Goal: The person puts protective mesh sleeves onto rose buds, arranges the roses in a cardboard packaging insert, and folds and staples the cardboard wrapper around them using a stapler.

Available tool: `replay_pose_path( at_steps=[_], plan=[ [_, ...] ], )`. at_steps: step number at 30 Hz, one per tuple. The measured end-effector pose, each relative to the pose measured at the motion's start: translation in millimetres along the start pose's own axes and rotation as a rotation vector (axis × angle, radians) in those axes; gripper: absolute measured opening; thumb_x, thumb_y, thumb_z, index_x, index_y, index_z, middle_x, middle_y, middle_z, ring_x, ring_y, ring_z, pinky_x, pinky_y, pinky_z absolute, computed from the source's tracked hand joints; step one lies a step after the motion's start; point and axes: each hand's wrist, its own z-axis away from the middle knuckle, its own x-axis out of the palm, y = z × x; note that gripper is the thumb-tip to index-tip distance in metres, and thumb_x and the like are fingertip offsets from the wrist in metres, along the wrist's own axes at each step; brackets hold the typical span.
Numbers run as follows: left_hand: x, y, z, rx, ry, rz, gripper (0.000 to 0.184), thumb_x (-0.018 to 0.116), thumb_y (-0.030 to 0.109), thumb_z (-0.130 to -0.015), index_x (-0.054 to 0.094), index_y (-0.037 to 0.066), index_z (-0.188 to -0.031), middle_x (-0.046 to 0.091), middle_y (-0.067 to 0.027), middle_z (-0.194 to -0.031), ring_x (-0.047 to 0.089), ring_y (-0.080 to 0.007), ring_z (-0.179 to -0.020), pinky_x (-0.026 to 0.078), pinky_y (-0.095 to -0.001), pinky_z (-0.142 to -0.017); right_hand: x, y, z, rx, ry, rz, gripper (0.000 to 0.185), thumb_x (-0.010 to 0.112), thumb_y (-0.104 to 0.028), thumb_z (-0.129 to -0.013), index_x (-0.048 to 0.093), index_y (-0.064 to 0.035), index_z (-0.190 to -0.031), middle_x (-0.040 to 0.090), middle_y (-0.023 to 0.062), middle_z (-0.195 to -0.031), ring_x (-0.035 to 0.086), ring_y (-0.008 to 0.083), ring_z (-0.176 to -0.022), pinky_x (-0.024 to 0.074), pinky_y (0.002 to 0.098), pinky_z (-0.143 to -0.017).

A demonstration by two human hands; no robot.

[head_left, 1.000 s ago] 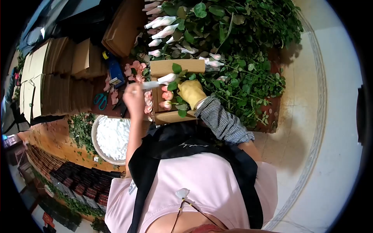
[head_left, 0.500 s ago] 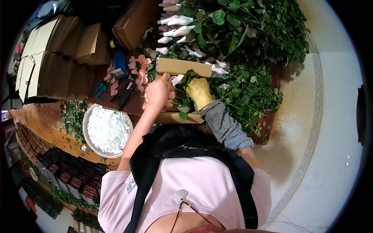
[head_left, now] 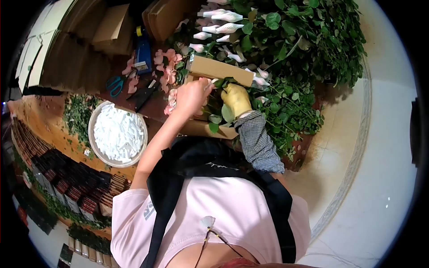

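My left hand (head_left: 193,95), bare, is closed with its fingertips pinched at the head of a rose. Only a bit of white sleeve shows there, so most of the bud is hidden by the fingers. My right hand (head_left: 237,99), in a yellow glove, grips the rose's leafy stem (head_left: 219,83) just beside it. Both hands are over a cardboard box (head_left: 221,69), whose upper side stands behind them and whose front edge lies nearer my apron. Pinkish roses (head_left: 172,100) peek out beside my left wrist.
Netted white-sleeved roses (head_left: 228,16) with piled foliage (head_left: 313,40) lie behind and right. A round tub (head_left: 94,147) of white sleeves stands left. Teal scissors (head_left: 115,86), black pruning shears (head_left: 144,96), a blue tool (head_left: 143,56), pink petals (head_left: 169,64) and stacked cardboard (head_left: 67,62) are also left.
The camera view has shifted a little. My left hand has turned, its fingers now covering the white-sleeved bud that showed beside them earlier. My right hand stays at the stem.
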Motion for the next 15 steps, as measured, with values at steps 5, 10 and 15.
replay_pose_path(
  at_steps=[5,10,15],
  plan=[
    [-77.6,-58.2,52.6,-0.389,0.151,0.193,0.024,0.064,0.031,-0.093,0.073,0.008,-0.093,0.069,-0.0185,-0.080,0.069,-0.0361,-0.075,0.053,-0.0440,-0.070,-13.0,-7.0,0.0,0.039,-0.076,0.021,0.028,0.066,-0.035,-0.088,0.074,-0.0117,-0.103,0.072,0.0154,-0.099,0.068,0.0367,-0.093,0.0551,0.0460,-0.081],
    [-109.2,-261.3,188.1,-0.737,0.056,0.260,0.064,0.076,0.051,-0.085,0.065,0.001,-0.124,0.071,-0.0241,-0.102,0.069,-0.0335,-0.096,0.052,-0.0425,-0.083,10.2,14.6,5.8,-0.267,0.189,0.008,0.026,0.069,-0.028,-0.084,0.073,-0.0041,-0.093,0.071,0.0196,-0.092,0.068,0.0395,-0.082,0.0547,0.0496,-0.074],
    [-125.7,-320.1,254.5,-0.849,0.445,-0.087,0.087,0.077,0.054,-0.081,0.048,0.000,-0.143,0.057,-0.0295,-0.133,0.057,-0.0397,-0.124,0.047,-0.0454,-0.103,19.7,12.2,-0.4,-0.238,0.230,0.054,0.026,0.068,-0.030,-0.085,0.073,-0.0049,-0.085,0.069,0.0225,-0.082,0.066,0.0417,-0.076,0.0533,0.0519,-0.071]
  ],
)
